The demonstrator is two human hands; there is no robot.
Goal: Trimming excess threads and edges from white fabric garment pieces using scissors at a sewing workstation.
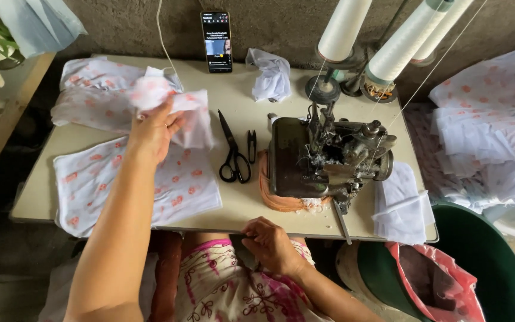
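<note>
The left hand point(150, 132) reaches out from the lower left of the frame, arm long and straight, fingers closed on a crumpled cloth point(171, 104) at upper left of the surface point(239, 203). The cloth is soft, thin and white with pink dots, bunched, its length running toward the upper left. The right hand point(271, 243) rests at the surface's near edge, lower centre, fingers curled; what they pinch cannot be told. Black scissors point(232, 152) lie with blades pointing away, beside a dark metal sewing machine point(323, 158).
</note>
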